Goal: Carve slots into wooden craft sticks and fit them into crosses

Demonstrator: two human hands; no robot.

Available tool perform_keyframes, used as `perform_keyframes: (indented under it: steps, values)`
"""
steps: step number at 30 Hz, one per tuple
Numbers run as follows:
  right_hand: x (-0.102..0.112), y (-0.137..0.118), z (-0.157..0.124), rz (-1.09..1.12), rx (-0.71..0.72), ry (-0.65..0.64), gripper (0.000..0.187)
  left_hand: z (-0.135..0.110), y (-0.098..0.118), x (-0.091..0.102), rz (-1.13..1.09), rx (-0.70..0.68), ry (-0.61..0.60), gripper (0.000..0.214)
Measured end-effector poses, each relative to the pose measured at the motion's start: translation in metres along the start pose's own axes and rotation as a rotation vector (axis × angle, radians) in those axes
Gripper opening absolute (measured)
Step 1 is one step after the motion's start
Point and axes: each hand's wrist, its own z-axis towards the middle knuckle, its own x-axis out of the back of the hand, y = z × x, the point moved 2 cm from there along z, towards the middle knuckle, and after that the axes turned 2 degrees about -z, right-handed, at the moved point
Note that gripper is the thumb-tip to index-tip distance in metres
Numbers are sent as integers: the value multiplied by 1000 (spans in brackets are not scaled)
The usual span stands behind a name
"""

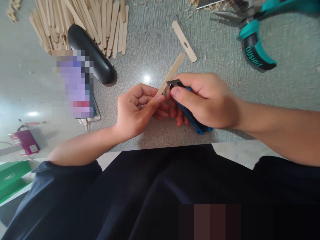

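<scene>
My left hand (pixel 136 111) pinches the lower end of a thin wooden stick (pixel 172 71), which slants up and to the right above the grey mat. My right hand (pixel 207 100) is wrapped round a blue-handled utility knife (pixel 193 121). Its dark blade end (pixel 173 82) rests against the stick just above my left thumb. Both hands touch each other at the middle of the view.
A pile of wooden sticks (pixel 82 20) lies at the top left beside a black oblong case (pixel 91 55). One loose stick (pixel 185 41) lies above my hands. Teal-handled pliers (pixel 252 43) sit at the top right. A purple box (pixel 25 141) and a green box (pixel 11 178) are at the left.
</scene>
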Motion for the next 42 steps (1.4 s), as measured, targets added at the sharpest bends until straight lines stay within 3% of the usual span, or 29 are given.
perform_keyframes:
  steps: [9, 16, 30, 35, 42]
  values:
    - [0, 5, 2, -1, 33, -82, 27, 0, 2, -1, -15, -26, -23, 56]
    - [-1, 7, 4, 74, 75, 5, 30, 0, 5, -1, -22, -36, -19, 53]
    - [1, 9, 4, -47, 58, -119, 33, 0, 6, -1, 55, 5, -20, 62]
    - [0, 8, 4, 22, 52, -51, 42, 1, 7, 0, 66, 21, -15, 63]
    - [0, 8, 3, -39, 47, -99, 34, 1, 7, -1, 37, -6, -18, 62]
